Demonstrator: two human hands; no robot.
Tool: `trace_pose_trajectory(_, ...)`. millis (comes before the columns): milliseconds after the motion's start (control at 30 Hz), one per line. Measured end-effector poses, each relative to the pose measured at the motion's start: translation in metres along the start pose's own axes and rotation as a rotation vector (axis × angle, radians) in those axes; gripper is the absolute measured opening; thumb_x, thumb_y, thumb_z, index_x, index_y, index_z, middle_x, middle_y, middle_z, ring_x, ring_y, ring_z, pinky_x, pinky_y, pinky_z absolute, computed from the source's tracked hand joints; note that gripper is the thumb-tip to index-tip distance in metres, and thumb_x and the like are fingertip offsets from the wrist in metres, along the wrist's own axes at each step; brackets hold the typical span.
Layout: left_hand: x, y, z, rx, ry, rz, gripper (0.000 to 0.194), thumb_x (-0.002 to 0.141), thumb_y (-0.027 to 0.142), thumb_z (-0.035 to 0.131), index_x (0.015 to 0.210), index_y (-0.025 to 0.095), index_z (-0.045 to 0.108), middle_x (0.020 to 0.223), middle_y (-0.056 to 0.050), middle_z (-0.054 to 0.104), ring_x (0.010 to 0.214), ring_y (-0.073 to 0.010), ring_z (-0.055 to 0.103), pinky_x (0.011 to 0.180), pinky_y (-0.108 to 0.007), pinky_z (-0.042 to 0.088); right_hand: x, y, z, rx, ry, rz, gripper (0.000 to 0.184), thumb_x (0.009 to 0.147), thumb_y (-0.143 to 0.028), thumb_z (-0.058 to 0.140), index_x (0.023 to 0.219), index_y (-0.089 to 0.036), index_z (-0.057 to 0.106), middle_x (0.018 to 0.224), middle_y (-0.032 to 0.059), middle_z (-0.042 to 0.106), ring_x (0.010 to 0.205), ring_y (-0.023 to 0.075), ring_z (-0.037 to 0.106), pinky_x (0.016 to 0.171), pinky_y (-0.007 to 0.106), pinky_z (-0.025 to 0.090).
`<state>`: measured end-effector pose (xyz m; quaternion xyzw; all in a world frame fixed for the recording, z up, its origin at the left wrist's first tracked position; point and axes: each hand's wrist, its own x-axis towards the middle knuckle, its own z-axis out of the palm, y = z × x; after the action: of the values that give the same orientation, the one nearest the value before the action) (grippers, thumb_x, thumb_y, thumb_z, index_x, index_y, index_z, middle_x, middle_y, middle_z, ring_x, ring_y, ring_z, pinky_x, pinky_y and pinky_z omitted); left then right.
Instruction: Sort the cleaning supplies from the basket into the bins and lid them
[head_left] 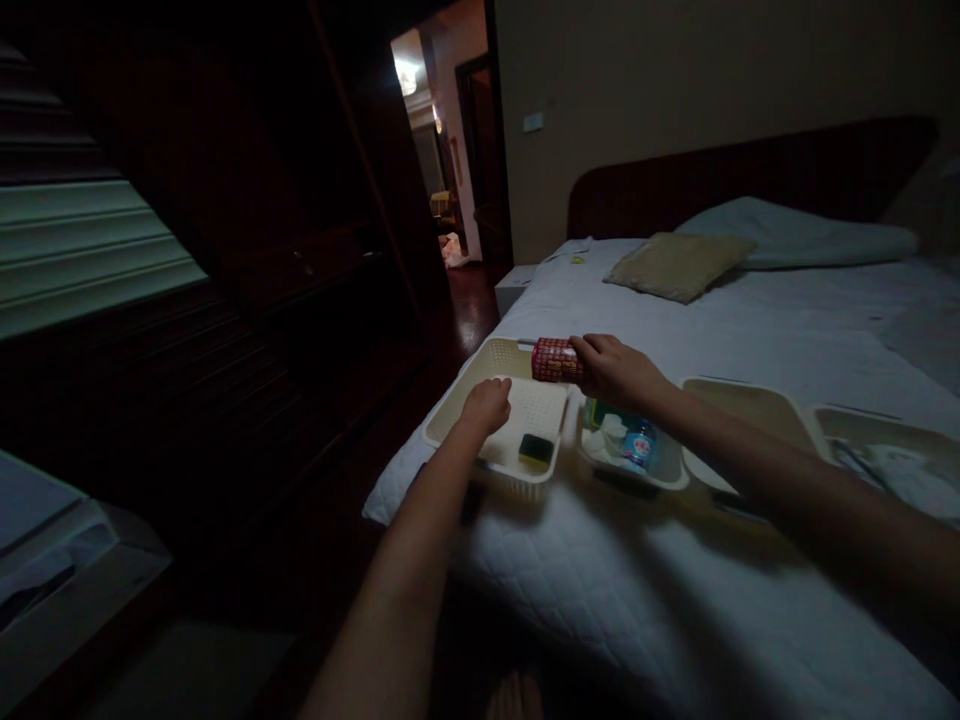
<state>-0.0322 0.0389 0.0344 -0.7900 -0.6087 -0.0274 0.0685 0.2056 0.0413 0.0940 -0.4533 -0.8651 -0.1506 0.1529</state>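
Observation:
My right hand [611,368] is closed round a red patterned can [553,360], held on its side above the far edge of a cream plastic basket [459,398] on the bed. My left hand [489,402] is curled with its fingers closed over the inside of that basket; I cannot see anything in it. A dark sponge with a yellow side [536,448] lies in the basket's near right corner. A second basket [670,474] to the right holds a small water bottle with a blue label [640,443] and some white items.
Two more cream trays [750,400] [885,432] stand further right on the white quilted bed [637,590]. Pillows [679,264] lie by the dark headboard. A dark wardrobe fills the left, an open doorway [442,150] is behind, and a foot shows below.

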Motion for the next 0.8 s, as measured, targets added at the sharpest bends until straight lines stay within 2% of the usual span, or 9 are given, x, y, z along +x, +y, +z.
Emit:
trace_pose_trajectory(167, -0.010, 0.035, -0.016, 0.001, 0.032, 0.149, 0.037, 0.088, 0.017, 0.040, 0.122, 0.014, 0.053, 0.111, -0.013, 0.063, 0.104, -0.0213, 0.059, 0.092, -0.032, 0.045, -0.056, 0.014, -0.021, 0.059, 0.057, 0.095, 0.053, 0.082, -0.028, 0.055, 0.131, -0.011, 0.046, 0.123, 0.0202, 0.056, 0.107, 0.0305, 0.054, 0.083, 0.038, 0.046)
trace_pose_trajectory(267, -0.015, 0.055, -0.025, -0.035, 0.055, 0.207, 0.036, 0.088, 0.018, 0.040, 0.122, 0.013, 0.053, 0.111, -0.013, 0.063, 0.104, -0.0218, 0.058, 0.093, -0.032, 0.045, -0.087, 0.023, -0.021, 0.078, 0.064, 0.119, 0.053, 0.082, -0.028, 0.056, 0.131, -0.011, 0.046, 0.123, 0.0204, 0.056, 0.108, 0.0308, 0.054, 0.086, 0.039, 0.046)
trace_pose_trajectory(400, -0.017, 0.079, -0.032, -0.084, 0.077, 0.290, 0.040, 0.089, 0.019, 0.040, 0.127, 0.012, 0.049, 0.117, -0.015, 0.061, 0.110, -0.0229, 0.056, 0.096, -0.034, 0.044, -0.121, 0.033, -0.019, 0.068, 0.023, 0.075, 0.049, 0.087, -0.030, 0.051, 0.132, -0.011, 0.047, 0.123, 0.0206, 0.056, 0.109, 0.0309, 0.053, 0.089, 0.042, 0.045)
trace_pose_trajectory(633, -0.002, 0.114, -0.032, -0.250, 0.115, 0.402, 0.042, 0.089, 0.020, 0.044, 0.129, 0.011, 0.047, 0.125, -0.016, 0.057, 0.116, -0.0229, 0.054, 0.101, -0.035, 0.043, -0.163, 0.047, -0.015, 0.100, 0.087, 0.068, 0.050, 0.087, -0.033, 0.052, 0.131, -0.009, 0.050, 0.126, 0.0215, 0.055, 0.113, 0.0322, 0.053, 0.094, 0.045, 0.044)
trace_pose_trajectory(800, 0.016, 0.135, -0.035, -0.469, 0.170, 0.381, 0.038, 0.088, 0.022, 0.046, 0.125, 0.013, 0.050, 0.126, -0.014, 0.058, 0.118, -0.0210, 0.054, 0.103, -0.036, 0.042, -0.197, 0.065, -0.008, 0.081, 0.069, 0.004, 0.056, 0.083, -0.028, 0.057, 0.135, -0.011, 0.047, 0.131, 0.0236, 0.053, 0.120, 0.0357, 0.049, 0.096, 0.051, 0.043)
